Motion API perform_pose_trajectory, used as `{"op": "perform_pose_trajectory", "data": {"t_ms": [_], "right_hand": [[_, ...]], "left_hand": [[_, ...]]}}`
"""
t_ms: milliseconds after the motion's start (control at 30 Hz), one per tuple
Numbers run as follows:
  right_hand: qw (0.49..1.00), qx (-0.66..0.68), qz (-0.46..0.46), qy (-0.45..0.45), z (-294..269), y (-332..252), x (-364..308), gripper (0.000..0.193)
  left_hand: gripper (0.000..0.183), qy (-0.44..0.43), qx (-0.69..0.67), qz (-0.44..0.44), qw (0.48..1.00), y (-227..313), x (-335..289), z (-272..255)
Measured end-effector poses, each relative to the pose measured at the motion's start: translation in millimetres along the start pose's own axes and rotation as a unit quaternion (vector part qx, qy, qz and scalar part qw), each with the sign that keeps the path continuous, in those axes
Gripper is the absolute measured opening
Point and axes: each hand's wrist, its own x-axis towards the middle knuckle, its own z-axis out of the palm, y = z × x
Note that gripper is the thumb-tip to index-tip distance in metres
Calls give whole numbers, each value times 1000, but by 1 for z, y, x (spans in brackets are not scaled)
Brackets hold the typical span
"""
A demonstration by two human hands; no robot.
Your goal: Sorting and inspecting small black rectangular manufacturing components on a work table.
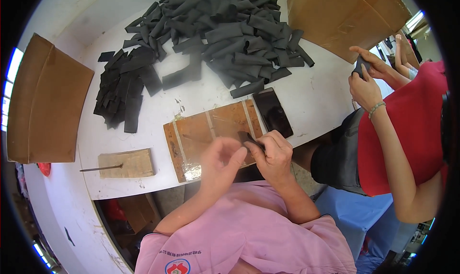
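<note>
My right hand (275, 154) is closed on a small dark grey fabric piece (245, 138), pinched between thumb and fingers over the board's near right part. Close beside it on the left is my left hand (220, 159), its thumb towards the fabric. Motion smears its fingers, so I cannot tell whether they touch the piece. Under both hands lies a brown wooden board (191, 125) with pale strips across it and a shiny, clear-looking surface. A large heap of dark grey fabric pieces (225, 34), many curled, covers the far table. Flatter dark pieces (124, 82) are stacked left of it.
A black phone (272, 112) touches the board's right side. At left, a thin metal rod (100, 168) rests on a wooden block (139, 163). Cardboard boxes stand at the left (52, 101) and far right (345, 17). A co-worker in red (402, 125) holds a dark piece at right.
</note>
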Motion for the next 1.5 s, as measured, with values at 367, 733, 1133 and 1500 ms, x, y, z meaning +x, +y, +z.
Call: {"op": "perform_pose_trajectory", "data": {"t_ms": [367,733,1133,1500], "right_hand": [[996,-66,-61,-9,5,5,2,25],[983,-132,-130,-13,13,6,-3,14],[966,230,-29,-117,-62,-48,68,48],[978,190,-21,-85,-16,-48,34,34]], "left_hand": [[9,-1,-159,-160,974,-4,10,-3],[7,10,-214,-200,956,-3,15,-7],[1,12,-95,-97,991,-8,-5,-17],[9,27,-55,69,996,30,-12,-15]]}}
